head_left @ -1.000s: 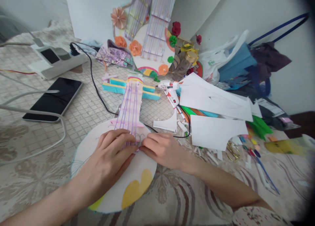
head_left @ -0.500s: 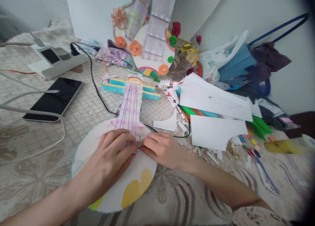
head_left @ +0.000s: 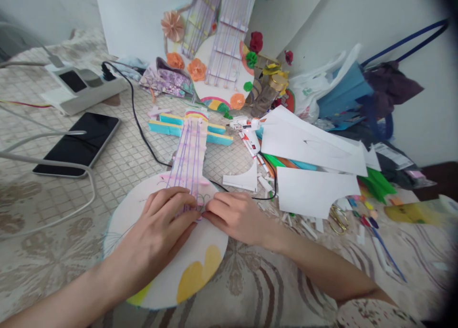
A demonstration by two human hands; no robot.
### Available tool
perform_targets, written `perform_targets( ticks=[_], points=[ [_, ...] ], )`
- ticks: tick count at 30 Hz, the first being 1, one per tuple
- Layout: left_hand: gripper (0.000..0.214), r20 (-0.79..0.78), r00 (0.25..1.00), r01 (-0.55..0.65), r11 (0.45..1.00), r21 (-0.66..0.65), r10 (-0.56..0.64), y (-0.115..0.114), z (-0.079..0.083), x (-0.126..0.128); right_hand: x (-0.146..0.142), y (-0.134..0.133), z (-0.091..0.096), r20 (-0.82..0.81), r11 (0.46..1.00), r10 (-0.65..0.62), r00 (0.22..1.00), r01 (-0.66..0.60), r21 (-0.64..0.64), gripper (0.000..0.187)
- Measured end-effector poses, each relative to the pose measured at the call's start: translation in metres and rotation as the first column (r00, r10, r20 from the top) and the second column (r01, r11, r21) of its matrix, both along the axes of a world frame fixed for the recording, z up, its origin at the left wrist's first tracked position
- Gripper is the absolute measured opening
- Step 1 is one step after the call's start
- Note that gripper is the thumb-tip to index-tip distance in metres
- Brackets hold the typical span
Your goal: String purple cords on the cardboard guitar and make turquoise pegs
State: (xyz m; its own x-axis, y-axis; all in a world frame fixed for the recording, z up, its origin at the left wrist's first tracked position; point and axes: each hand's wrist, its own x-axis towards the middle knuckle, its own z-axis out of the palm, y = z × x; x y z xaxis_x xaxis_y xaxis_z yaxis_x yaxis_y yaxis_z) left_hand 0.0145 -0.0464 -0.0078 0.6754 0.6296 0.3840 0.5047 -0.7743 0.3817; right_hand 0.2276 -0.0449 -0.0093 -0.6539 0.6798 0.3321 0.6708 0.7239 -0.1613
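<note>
White model guitar (head_left: 171, 275), head view, lay near, left of centre. The left hand (head_left: 161, 223) arched palm-down across it; the right hand (head_left: 236, 216) pointed leftward. Both hands' fingers were bent, nearly closed; any grip could not be told.

The left hand (head_left: 159, 228) bends its fingers over the toy guitar (head_left: 193, 251). The right hand (head_left: 238, 218) curls there too, fingertips close to the left ones. The left arm (head_left: 82, 290) comes from the guitar's left, the right arm (head_left: 322, 266) from its right.
</note>
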Motion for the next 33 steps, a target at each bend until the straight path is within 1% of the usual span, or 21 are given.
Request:
perform_targets(
  ticks=[4, 13, 19, 27, 33],
  points=[
    [0.015, -0.009, 1.000, 0.008, 1.000, -0.016, -0.008, 0.0004, 0.0003, 0.0001, 0.0008, -0.0003, 0.0001, -0.003, 1.000, 0.004, 1.000, -0.004, -0.016, 0.025],
    [0.017, -0.024, 1.000, -0.009, 0.999, -0.043, 0.008, 0.0008, 0.0017, 0.0036, 0.0009, -0.0007, 0.0005, -0.006, 1.000, 0.001, 1.000, -0.001, -0.004, 0.024],
    [0.015, -0.009, 1.000, -0.004, 1.000, -0.028, 0.004, 0.0009, 0.0002, 0.0023, 0.0004, -0.0008, 0.0006, -0.010, 1.000, -0.003, 1.000, 0.003, 0.009, 0.025],
    [0.018, 0.000, 1.000, -0.023, 0.999, -0.039, 0.023, 0.0014, -0.0016, 0.0026, 0.0008, -0.0003, -0.0003, -0.008, 1.000, -0.001, 1.000, 0.001, 0.001, 0.025],
    [0.015, 0.008, 1.000, -0.013, 0.999, -0.051, 0.014, 0.0018, -0.0019, 0.0016, 0.0004, -0.0007, -0.0004, -0.007, 1.000, -0.006, 1.000, 0.006, -0.002, 0.024]
  ],
)
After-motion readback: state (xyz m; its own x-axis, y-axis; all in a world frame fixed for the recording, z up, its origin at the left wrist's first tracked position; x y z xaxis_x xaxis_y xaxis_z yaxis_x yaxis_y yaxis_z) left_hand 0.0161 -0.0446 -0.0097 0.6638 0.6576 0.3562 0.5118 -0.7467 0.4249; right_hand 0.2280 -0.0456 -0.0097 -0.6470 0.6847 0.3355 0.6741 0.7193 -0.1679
